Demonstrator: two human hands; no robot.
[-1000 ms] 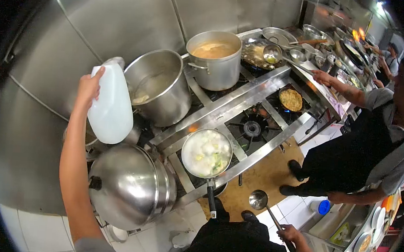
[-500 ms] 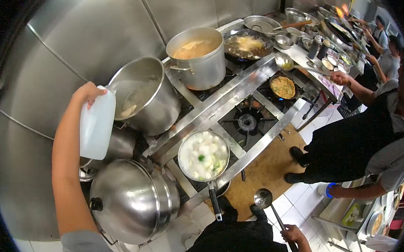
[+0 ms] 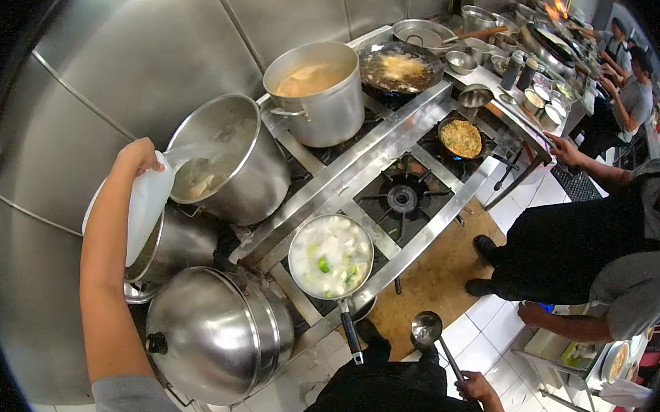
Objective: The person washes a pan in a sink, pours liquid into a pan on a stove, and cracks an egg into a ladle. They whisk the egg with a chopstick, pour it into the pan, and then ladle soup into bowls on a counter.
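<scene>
My left hand (image 3: pixel 140 156) grips a translucent white plastic jug (image 3: pixel 144 210), which is tilted beside the rim of a tall steel pot (image 3: pixel 259 182). A clear stream runs from the jug's mouth into that pot. My right hand (image 3: pixel 475 386) is closed on the handle of a steel ladle (image 3: pixel 427 328), its bowl above the floor mat. In front of me a pan (image 3: pixel 332 257) with steaming white liquid, pale pieces and green bits stands on a burner, untouched, its black handle toward me.
Behind are a pot of brown broth (image 3: pixel 311 120), a wok (image 3: pixel 401 67) and a small omelette pan (image 3: pixel 460 138). A domed steel lid (image 3: pixel 206 331) is at lower left. A co-worker (image 3: pixel 572 246) at right holds another ladle (image 3: pixel 474 97); more people work farther back.
The jug has gone from nearly upright to tilted, and liquid now pours from it. The co-worker's ladle has moved from the wok to over the omelette pan. My right hand has hardly moved.
</scene>
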